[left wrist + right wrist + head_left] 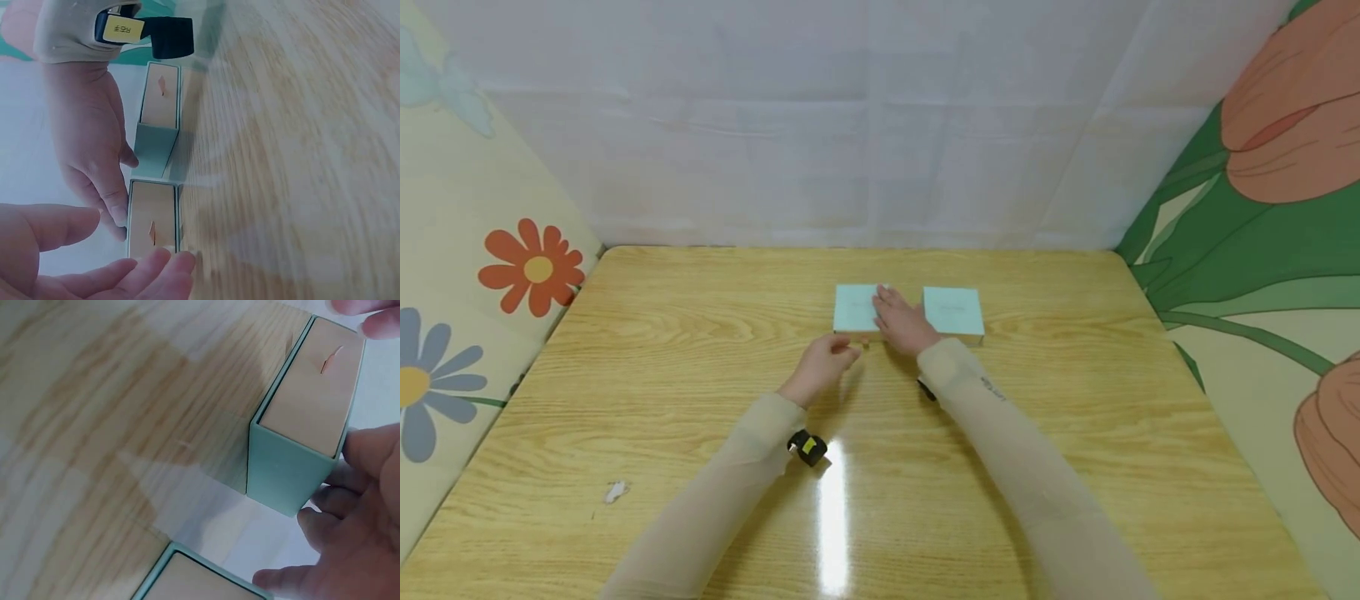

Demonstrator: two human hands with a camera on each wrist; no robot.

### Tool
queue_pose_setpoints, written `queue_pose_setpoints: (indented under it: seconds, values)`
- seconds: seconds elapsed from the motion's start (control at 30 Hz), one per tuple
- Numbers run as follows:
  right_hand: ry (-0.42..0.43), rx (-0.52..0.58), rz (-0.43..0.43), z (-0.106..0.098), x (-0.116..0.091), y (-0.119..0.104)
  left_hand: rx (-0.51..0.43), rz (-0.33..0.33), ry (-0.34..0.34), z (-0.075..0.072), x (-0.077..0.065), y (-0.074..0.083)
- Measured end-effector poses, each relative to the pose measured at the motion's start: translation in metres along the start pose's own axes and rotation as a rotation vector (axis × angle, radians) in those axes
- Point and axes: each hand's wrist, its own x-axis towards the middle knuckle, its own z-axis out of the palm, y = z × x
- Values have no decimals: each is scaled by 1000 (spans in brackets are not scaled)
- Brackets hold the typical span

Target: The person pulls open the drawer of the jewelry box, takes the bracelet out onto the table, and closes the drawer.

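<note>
Two pale teal drawer boxes with beige fronts lie side by side on the table, the left box [853, 307] and the right box [953, 310]. My right hand [904, 323] rests on top of the left box near its right side, fingers extended. In the right wrist view its fingers lie against the box. A small pinkish pull tab [331, 357] sticks out of the left box's beige front. Just before that front is my left hand [822, 367], its thumb and fingers apart, fingertips close to the box's edge in the left wrist view, nothing between them.
The wood-grain table [700, 333] runs back to a white cloth backdrop [775, 150]. A small white scrap [615, 492] lies at the front left. Flower-painted panels [1262, 275] stand at both sides. A narrow gap separates the two boxes.
</note>
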Motion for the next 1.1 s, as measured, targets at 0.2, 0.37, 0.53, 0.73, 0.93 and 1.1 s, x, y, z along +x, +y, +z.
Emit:
queue_pose_setpoints:
  seconds: [0.2, 0.37, 0.53, 0.73, 0.93, 1.1]
  values:
    - [-11, -16, -29, -1, -1, 0, -89, -80, -45, 1, 3, 3]
    - [4, -34, -72, -2, -1, 1, -196, -102, -40, 6, 9, 3]
    - [1, -29, -68, -2, 1, 2, -298, -132, -56, 9, 15, 1]
    - [17, -68, -53, 0, 3, 0, -389, -183, -75, 9, 19, -1]
    - [1, -111, -5, 0, 4, -4, -499, -259, -91, 9, 23, -2]
    - [-4, -100, -5, 0, 3, -4, -603, -281, -120, 11, 34, -9]
